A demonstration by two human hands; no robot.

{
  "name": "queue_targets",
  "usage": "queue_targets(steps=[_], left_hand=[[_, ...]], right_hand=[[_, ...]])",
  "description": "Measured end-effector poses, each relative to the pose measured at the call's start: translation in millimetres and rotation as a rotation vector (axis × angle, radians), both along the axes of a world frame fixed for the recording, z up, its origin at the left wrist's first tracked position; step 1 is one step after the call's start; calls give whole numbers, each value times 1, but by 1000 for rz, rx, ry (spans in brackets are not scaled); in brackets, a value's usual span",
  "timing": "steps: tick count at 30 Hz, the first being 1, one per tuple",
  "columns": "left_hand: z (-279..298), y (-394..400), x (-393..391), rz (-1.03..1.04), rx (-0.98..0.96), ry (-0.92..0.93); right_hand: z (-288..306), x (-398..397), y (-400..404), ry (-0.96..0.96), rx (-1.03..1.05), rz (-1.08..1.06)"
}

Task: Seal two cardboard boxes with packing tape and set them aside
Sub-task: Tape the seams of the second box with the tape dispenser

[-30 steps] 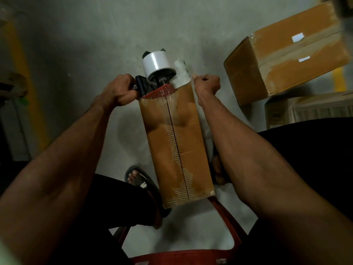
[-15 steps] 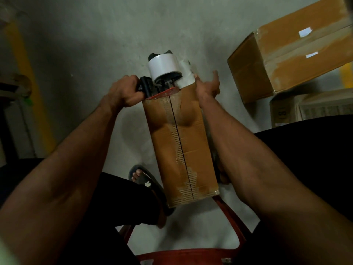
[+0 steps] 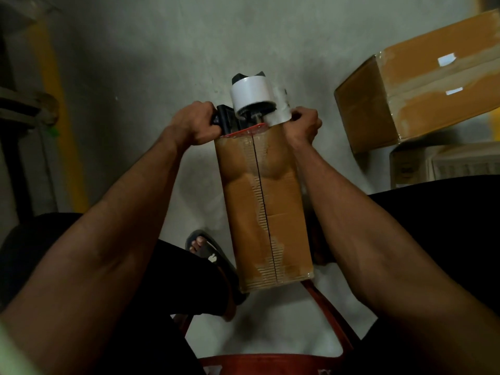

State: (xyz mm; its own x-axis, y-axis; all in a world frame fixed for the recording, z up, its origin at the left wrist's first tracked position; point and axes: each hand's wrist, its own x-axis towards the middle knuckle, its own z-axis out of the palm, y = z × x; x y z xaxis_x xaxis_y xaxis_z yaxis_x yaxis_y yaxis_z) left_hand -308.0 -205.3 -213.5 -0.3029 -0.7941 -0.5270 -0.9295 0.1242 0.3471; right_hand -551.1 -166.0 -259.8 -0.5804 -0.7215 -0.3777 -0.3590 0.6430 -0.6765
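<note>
Gripping the tape dispenser (image 3: 244, 115) — left hand (image 3: 193, 123); right hand (image 3: 305, 125) pinching tape.

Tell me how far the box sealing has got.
Done, by the look of it: one taped box lies on the floor at the right. In hand: the left hand grips the tape dispenser at the far edge of the narrow box, glossy tape covering its seam; the right hand pinches the tape there. Left: cutting the tape and setting this box aside.
</note>
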Motion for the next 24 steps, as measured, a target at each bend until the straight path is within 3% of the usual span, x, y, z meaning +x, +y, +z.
queue_targets(steps=[19, 22, 24], left_hand=[[29, 14, 84, 35, -61, -170], [27, 15, 84, 50, -48, -183], [27, 14, 83, 56, -47, -181]], right_hand=[[12, 3, -2, -59, 53, -48], [17, 18, -1, 180, 41, 150], [19, 33, 4, 214, -74, 324]])
